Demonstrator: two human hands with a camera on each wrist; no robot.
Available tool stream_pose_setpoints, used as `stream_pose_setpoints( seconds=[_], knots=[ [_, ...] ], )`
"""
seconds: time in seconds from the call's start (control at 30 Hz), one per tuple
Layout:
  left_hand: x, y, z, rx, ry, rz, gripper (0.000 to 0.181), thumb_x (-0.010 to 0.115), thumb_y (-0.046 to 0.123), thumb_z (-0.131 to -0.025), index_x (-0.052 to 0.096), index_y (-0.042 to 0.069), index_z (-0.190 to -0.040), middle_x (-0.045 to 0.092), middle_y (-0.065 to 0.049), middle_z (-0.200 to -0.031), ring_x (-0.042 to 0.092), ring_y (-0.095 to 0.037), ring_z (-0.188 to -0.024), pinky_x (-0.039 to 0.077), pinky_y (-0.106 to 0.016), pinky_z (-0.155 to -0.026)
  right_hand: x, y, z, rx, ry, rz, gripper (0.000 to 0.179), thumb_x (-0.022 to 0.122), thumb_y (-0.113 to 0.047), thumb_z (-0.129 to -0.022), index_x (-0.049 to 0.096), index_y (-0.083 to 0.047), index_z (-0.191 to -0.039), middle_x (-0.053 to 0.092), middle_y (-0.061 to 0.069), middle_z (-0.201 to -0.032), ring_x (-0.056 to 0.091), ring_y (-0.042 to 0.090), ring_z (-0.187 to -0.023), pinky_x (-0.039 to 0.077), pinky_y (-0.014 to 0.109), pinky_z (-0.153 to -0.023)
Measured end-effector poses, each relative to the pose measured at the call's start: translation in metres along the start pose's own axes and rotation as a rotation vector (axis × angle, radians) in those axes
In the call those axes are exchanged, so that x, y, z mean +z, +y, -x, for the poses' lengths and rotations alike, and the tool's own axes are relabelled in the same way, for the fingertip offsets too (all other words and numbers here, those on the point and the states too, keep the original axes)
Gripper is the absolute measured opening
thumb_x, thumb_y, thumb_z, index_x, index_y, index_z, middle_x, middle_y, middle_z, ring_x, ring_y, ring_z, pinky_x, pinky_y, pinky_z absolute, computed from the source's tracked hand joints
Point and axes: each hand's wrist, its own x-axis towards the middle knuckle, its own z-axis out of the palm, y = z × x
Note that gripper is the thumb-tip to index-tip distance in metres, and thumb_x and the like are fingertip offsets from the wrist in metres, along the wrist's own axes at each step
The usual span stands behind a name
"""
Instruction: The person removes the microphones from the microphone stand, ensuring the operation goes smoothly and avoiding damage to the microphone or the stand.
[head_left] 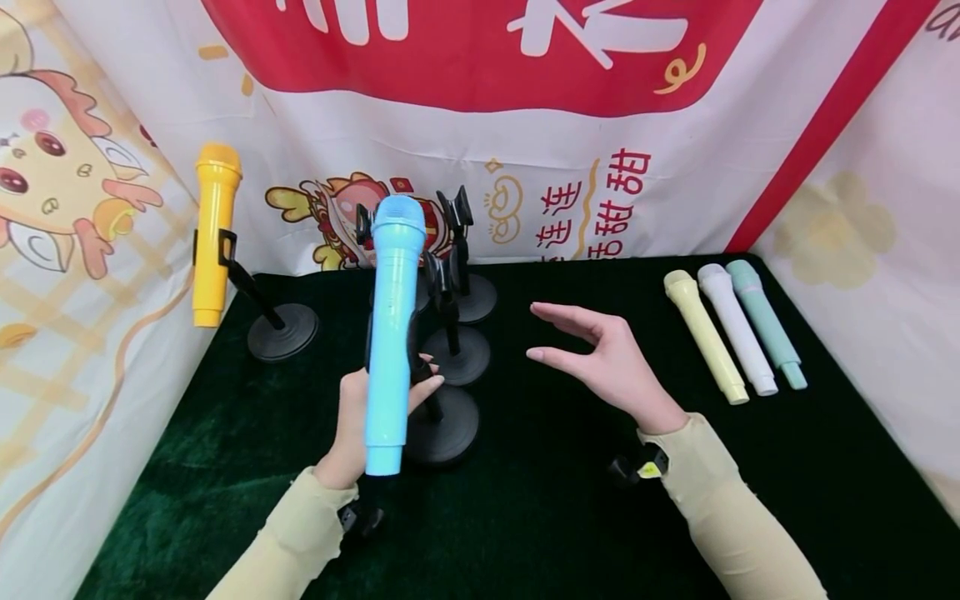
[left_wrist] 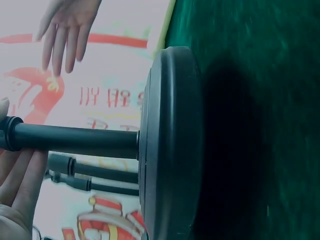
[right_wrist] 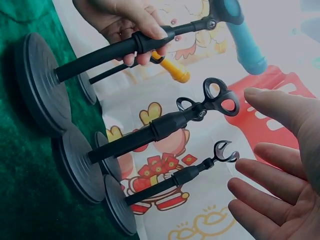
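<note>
The blue mic (head_left: 392, 333) rises nearest the camera, just above the left hand's grip, seated in the clip (right_wrist: 218, 11) of a stand (head_left: 447, 427). The left hand (head_left: 351, 425) is closed round that stand's stem below the clip, thumb and fingers wrapped about it. The right hand (head_left: 607, 358) is off to the right of the grip, thumb and fingers spread apart, holding nothing.

Beyond the grip are three bare stands (head_left: 459, 357), close together; left of it, the yellow mic (head_left: 214, 242) sits in its own stand (head_left: 282, 333). Well to the right, past the right hand, lie the cream mic (head_left: 707, 337), white mic (head_left: 740, 331) and green mic (head_left: 770, 325).

The step in hand looks like placing the loaded stand; whether its base rests on the cloth (head_left: 540, 517) or hangs just above, I cannot tell. The next move likely calls for a level base, clear of its neighbours, before the left fingers loosen.
</note>
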Motion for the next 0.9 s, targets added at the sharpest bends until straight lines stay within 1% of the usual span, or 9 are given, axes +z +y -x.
stream_pose_setpoints(
  seconds=[0.07,0.17,0.23,0.37,0.5,0.6,0.77,0.83,0.9],
  knots=[
    [0.008,0.006,-0.001,0.013,-0.018,0.024,0.026,0.076,0.008,-0.094,0.071,0.016,-0.118,0.074,0.000,-0.111,0.070,-0.023,-0.103,0.056,-0.035,-0.092,-0.001,0.000,0.001,0.005,0.001,0.003,0.050,0.082,-0.030,-0.089,0.066,-0.024,-0.136,0.065,-0.010,-0.133,0.057,0.010,-0.126,0.045,0.036,-0.108],
    [0.019,0.019,-0.003,0.037,-0.060,0.052,0.024,0.076,0.006,-0.093,0.071,0.010,-0.116,0.074,0.000,-0.110,0.071,-0.023,-0.101,0.056,-0.036,-0.090,-0.002,0.000,0.001,0.010,0.005,0.008,0.050,0.082,-0.032,-0.089,0.066,-0.023,-0.136,0.065,-0.009,-0.134,0.057,0.011,-0.126,0.044,0.040,-0.108],
    [0.026,0.027,-0.005,0.047,-0.092,0.069,0.022,0.076,0.005,-0.092,0.070,0.008,-0.114,0.074,-0.002,-0.107,0.071,-0.023,-0.100,0.057,-0.036,-0.089,-0.002,-0.001,0.002,0.011,0.009,0.011,0.050,0.082,-0.031,-0.089,0.066,-0.024,-0.136,0.064,-0.009,-0.134,0.057,0.011,-0.126,0.044,0.042,-0.109],
    [0.041,0.038,-0.011,0.069,-0.128,0.084,0.022,0.078,0.001,-0.090,0.070,0.004,-0.110,0.073,-0.010,-0.102,0.072,-0.025,-0.096,0.057,-0.035,-0.089,-0.004,-0.001,0.003,0.008,0.016,0.002,0.049,0.082,-0.030,-0.090,0.066,-0.024,-0.136,0.064,-0.008,-0.135,0.057,0.011,-0.126,0.045,0.039,-0.108],
    [0.055,0.040,-0.016,0.089,-0.127,0.086,0.022,0.079,-0.002,-0.087,0.070,-0.002,-0.107,0.074,-0.015,-0.099,0.073,-0.026,-0.093,0.058,-0.035,-0.088,-0.005,-0.002,0.003,-0.011,0.030,-0.013,0.046,0.080,-0.028,-0.092,0.066,-0.022,-0.136,0.064,-0.007,-0.135,0.058,0.013,-0.126,0.046,0.037,-0.106],
    [0.065,0.037,-0.020,0.117,-0.120,0.062,0.021,0.081,-0.001,-0.086,0.070,-0.001,-0.103,0.075,-0.013,-0.096,0.073,-0.022,-0.089,0.059,-0.034,-0.083,-0.007,-0.003,0.003,-0.030,0.053,-0.029,0.043,0.077,-0.026,-0.095,0.066,-0.021,-0.136,0.064,-0.006,-0.136,0.058,0.014,-0.126,0.048,0.036,-0.105],
    [0.080,0.033,-0.029,0.140,-0.131,0.051,0.024,0.081,-0.001,-0.086,0.068,0.001,-0.106,0.074,-0.009,-0.100,0.072,-0.017,-0.091,0.060,-0.034,-0.083,-0.010,-0.009,0.001,-0.069,0.097,-0.084,0.038,0.071,-0.022,-0.099,0.066,-0.017,-0.137,0.065,-0.002,-0.135,0.060,0.017,-0.125,0.050,0.033,-0.101],
    [0.086,0.032,-0.032,0.148,-0.127,0.055,0.024,0.081,-0.005,-0.084,0.068,0.000,-0.104,0.075,-0.010,-0.100,0.073,-0.018,-0.091,0.060,-0.034,-0.082,-0.011,-0.012,0.000,-0.087,0.111,-0.106,0.036,0.067,-0.021,-0.102,0.065,-0.014,-0.137,0.065,0.001,-0.135,0.060,0.020,-0.125,0.050,0.033,-0.102],
    [0.092,0.032,-0.036,0.157,-0.113,0.048,0.022,0.080,-0.010,-0.082,0.068,-0.001,-0.099,0.074,-0.012,-0.095,0.073,-0.020,-0.084,0.061,-0.034,-0.077,-0.013,-0.014,-0.001,-0.102,0.120,-0.120,0.034,0.062,-0.021,-0.105,0.065,-0.012,-0.138,0.065,0.003,-0.136,0.060,0.021,-0.126,0.048,0.033,-0.104]
  ],
)
